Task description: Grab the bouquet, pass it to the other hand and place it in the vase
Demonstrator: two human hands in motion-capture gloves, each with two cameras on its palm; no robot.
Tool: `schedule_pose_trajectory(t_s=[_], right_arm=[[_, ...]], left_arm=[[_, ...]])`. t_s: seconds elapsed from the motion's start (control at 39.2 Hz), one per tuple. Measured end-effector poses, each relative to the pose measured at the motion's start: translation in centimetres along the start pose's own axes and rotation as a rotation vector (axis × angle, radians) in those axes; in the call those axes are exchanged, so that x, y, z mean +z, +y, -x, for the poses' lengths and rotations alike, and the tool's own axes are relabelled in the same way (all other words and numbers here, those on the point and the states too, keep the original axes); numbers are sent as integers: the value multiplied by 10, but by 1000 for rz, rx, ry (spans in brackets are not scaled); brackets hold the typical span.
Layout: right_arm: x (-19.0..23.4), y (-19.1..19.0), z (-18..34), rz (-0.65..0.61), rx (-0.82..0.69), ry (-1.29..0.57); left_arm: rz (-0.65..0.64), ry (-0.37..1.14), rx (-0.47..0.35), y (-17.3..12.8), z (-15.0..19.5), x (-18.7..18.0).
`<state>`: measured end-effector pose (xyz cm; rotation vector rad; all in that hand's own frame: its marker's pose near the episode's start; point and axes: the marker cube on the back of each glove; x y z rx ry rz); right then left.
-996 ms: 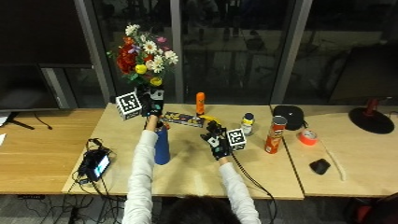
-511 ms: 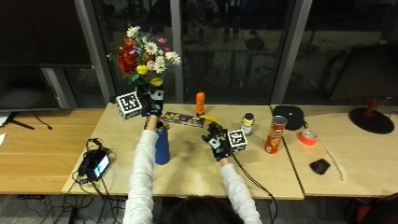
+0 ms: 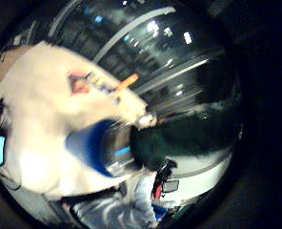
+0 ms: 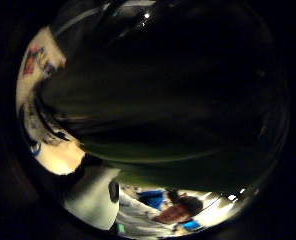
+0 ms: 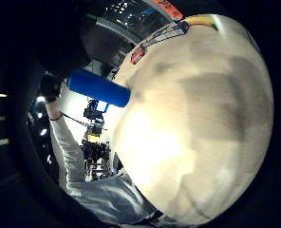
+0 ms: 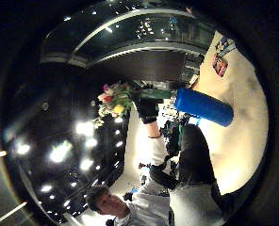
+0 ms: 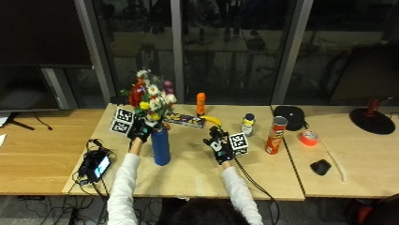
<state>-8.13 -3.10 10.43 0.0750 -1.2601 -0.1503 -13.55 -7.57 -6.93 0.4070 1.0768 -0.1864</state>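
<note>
The bouquet (image 7: 150,97), with red, white and yellow flowers, stands upright right above the blue vase (image 7: 161,146). My left hand (image 7: 138,130) grips its green stems (image 6: 154,94) just beside the vase's mouth, and the stem ends reach that mouth. In the left palm views the dark stems (image 4: 178,125) fill the picture, with the vase (image 3: 91,145) close below. My right hand (image 7: 217,142) hovers over the table to the vase's right, fingers relaxed and holding nothing. The vase (image 5: 98,89) also shows from the right palm.
Behind the vase lie a flat colourful box (image 7: 184,120), an orange bottle (image 7: 200,103) and a banana (image 7: 214,120). To the right stand a small bottle (image 7: 248,124) and a red can (image 7: 273,136). A device with a lit screen (image 7: 97,164) lies at the left edge.
My left hand has brought the bouquet down from high above the table to the vase's mouth. The right hand has stayed where it was.
</note>
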Motion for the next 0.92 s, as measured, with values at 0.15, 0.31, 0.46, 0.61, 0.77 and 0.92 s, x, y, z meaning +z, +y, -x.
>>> schedule_pose_trajectory(t_s=[0.15, 0.31, 0.46, 0.61, 0.77, 0.92], right_arm=[[1, -1, -10, 20, -94, -37], [6, 1, -31, 34, -76, -30], [8, 4, -56, 35, 25, 5], [14, 13, -69, 40, 76, -112], [17, 12, -94, -24, 76, 21], [16, 9, -94, -36, -7, 112]], left_arm=[[346, -260, -242, 46, 94, -6], [241, -337, -209, 79, 107, -3], [319, -195, -210, 91, 102, 4], [278, -182, -137, 80, 123, 5], [275, -158, -107, 83, 119, 3], [277, -132, -94, 86, 115, 2]])
